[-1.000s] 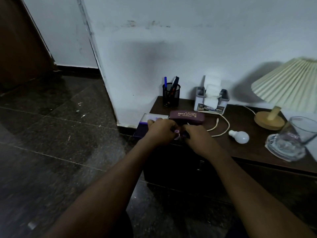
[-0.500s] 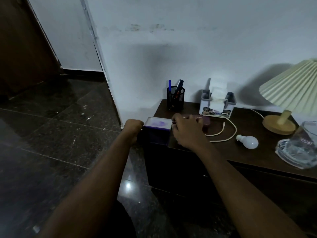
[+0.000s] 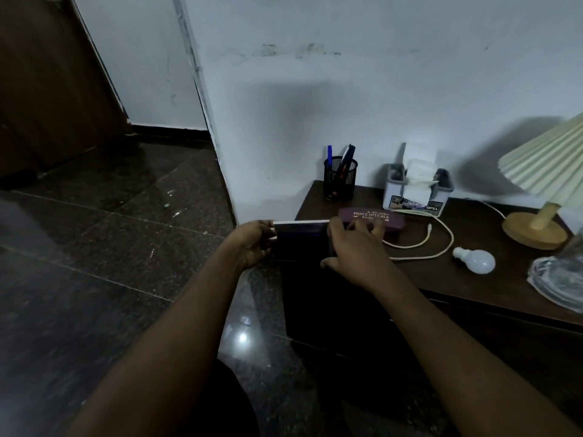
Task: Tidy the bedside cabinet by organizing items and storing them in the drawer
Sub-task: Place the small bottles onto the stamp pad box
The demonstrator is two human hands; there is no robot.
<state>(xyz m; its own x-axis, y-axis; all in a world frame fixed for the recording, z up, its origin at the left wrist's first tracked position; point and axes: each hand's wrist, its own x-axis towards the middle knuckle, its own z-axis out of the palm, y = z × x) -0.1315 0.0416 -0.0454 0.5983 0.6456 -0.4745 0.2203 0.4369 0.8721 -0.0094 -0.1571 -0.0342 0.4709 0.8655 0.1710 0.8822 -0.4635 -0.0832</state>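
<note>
— What do you have in hand?

— I hold a dark box (image 3: 301,239) at the counter's (image 3: 473,279) front left corner. My left hand (image 3: 252,244) grips its left side, my right hand (image 3: 350,247) clasps its right side.

— And around the box?

— Just behind it lies a maroon glasses case (image 3: 372,217). Right of the box run a white cable (image 3: 422,244) and a bulb (image 3: 474,260). Behind it, by the wall, stands a pen holder (image 3: 340,179).

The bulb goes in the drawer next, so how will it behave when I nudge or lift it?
The light bulb lies on its side on the cabinet top, loose, so its round globe will probably roll if nudged. It looks smooth, likely slippery, and may be fragile. Probably light for its size; cradle it rather than pinch it.
</note>
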